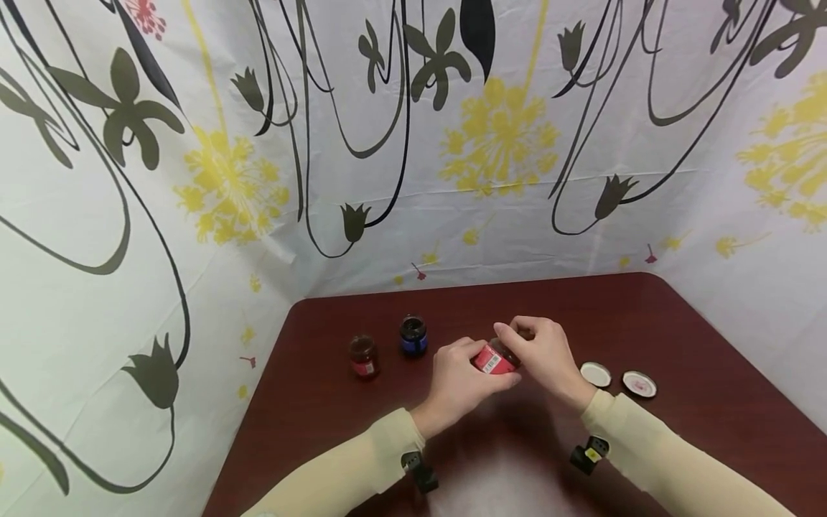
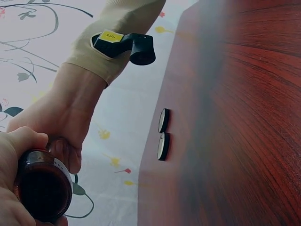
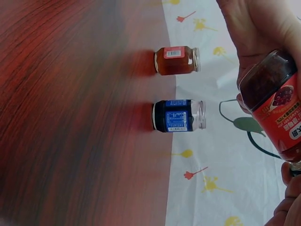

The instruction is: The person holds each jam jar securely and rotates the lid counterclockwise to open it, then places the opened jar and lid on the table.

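Above the table, a glass jar of dark jam with a red label (image 1: 496, 359) is held tilted. My left hand (image 1: 455, 370) grips it round the body, fingers on one side and thumb on the other. At the jar's mouth, my right hand (image 1: 545, 355) has its fingers curled round the lid (image 3: 295, 168), of which only a dark edge shows in the right wrist view. The left wrist view looks onto the base of the jar (image 2: 44, 190); whether the lid is loose cannot be seen.
On the table's left stand two lidless jars, one amber with a red label (image 1: 364, 357) and one dark with a blue label (image 1: 413, 335). Two lids, a nearer one (image 1: 639, 384) and another (image 1: 596, 374), lie inside up beyond my right wrist. Patterned cloth (image 1: 388, 172) surrounds the dark red table (image 1: 323, 409).
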`<move>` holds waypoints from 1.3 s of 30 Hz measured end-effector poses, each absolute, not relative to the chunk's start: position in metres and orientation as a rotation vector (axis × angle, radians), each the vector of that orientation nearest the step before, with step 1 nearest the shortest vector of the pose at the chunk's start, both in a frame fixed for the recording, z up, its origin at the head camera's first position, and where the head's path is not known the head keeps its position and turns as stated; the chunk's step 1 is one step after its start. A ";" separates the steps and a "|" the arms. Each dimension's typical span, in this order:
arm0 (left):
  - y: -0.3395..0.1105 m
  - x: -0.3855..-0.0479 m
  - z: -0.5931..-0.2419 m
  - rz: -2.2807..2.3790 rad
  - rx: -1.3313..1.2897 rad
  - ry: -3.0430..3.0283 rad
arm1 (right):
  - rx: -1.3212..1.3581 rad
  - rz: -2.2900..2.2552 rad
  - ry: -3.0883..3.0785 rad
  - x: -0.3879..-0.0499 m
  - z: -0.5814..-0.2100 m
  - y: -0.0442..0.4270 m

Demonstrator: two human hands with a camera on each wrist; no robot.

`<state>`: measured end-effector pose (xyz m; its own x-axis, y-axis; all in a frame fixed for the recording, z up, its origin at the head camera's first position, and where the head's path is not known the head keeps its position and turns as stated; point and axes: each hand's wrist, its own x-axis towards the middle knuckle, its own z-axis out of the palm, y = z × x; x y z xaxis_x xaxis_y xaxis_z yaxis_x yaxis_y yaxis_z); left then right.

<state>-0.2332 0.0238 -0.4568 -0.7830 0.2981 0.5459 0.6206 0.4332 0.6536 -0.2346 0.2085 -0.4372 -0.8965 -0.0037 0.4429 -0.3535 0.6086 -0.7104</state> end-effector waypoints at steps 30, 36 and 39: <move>0.027 -0.228 -0.451 -1.408 -0.759 -2.368 | 0.381 1.365 -2.315 -0.234 -0.442 0.213; 0.027 -0.228 -0.454 -1.398 -0.765 -2.369 | 0.385 1.367 -2.312 -0.234 -0.444 0.213; 0.027 -0.229 -0.455 -1.365 -0.772 -2.372 | 0.385 1.368 -2.309 -0.234 -0.445 0.213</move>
<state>-0.2286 0.0267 -0.4554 -0.8118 0.3020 0.4998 0.5838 0.4054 0.7034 -0.2336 0.2127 -0.4451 -0.8704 -0.0204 0.4920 -0.4413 0.4757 -0.7609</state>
